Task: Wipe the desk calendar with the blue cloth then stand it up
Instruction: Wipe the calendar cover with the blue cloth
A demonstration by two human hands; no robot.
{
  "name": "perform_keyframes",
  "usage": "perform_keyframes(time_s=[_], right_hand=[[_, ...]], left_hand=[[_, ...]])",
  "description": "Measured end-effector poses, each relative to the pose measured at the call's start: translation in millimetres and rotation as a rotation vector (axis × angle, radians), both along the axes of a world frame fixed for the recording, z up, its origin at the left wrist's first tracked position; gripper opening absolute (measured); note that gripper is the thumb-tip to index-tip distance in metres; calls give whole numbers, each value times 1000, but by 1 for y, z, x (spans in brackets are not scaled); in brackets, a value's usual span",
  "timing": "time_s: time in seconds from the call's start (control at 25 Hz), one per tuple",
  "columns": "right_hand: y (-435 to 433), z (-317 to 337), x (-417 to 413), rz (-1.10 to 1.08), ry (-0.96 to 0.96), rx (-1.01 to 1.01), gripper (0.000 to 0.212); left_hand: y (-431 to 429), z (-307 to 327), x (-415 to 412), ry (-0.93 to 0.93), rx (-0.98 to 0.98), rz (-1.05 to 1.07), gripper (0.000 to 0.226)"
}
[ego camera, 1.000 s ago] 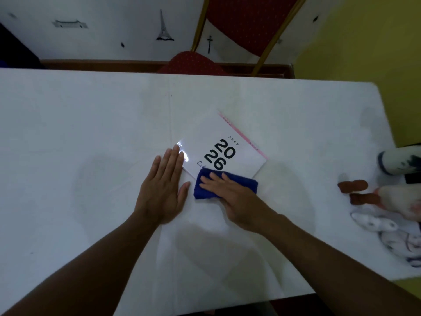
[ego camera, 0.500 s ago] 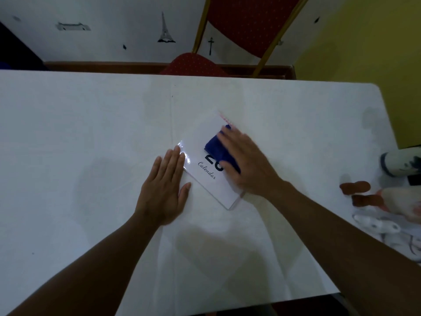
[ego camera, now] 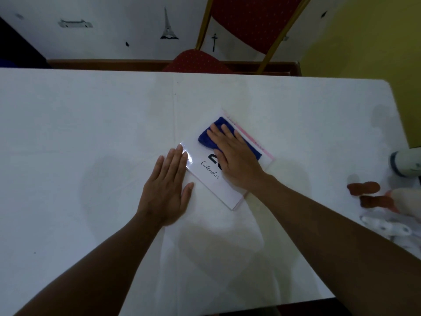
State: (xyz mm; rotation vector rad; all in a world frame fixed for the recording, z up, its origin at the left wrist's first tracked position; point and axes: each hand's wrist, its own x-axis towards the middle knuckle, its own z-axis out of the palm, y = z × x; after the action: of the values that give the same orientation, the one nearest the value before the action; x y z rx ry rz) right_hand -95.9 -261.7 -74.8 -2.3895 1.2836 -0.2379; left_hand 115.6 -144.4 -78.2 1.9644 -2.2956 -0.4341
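Note:
The white desk calendar (ego camera: 213,182) lies flat and turned diagonally on the white table (ego camera: 91,124), with "Calendar" printed on its cover and a pink strip along its far edge. My right hand (ego camera: 234,156) presses the blue cloth (ego camera: 208,137) flat onto the calendar's upper part, hiding most of the big numbers. My left hand (ego camera: 167,190) rests palm down, fingers together, with its fingertips on the calendar's near-left corner.
A red chair (ego camera: 246,21) with a gold frame stands behind the table's far edge. Soft toys and a white bottle (ego camera: 405,165) lie at the table's right edge (ego camera: 396,115). The table's near edge runs under my right forearm.
My right hand slid the blue cloth from the calendar's near corner up across the cover to its far side. The left hand stayed in place.

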Motion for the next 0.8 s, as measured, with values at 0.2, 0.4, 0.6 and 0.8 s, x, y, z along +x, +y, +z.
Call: perform_keyframes(time_s=[0.2, 0.4, 0.6, 0.8], right_hand=[[43, 7, -2, 72, -112, 54, 49], [90, 13, -17, 123, -170, 98, 48], [128, 23, -26, 65, -249, 218, 46], [75, 70, -21, -254, -524, 179, 42]], left_hand=[[0, 0, -2, -16, 19, 4, 72], [-1, -2, 1, -37, 14, -11, 72], [0, -2, 0, -40, 21, -1, 74], [0, 0, 0, -20, -10, 1, 72]])
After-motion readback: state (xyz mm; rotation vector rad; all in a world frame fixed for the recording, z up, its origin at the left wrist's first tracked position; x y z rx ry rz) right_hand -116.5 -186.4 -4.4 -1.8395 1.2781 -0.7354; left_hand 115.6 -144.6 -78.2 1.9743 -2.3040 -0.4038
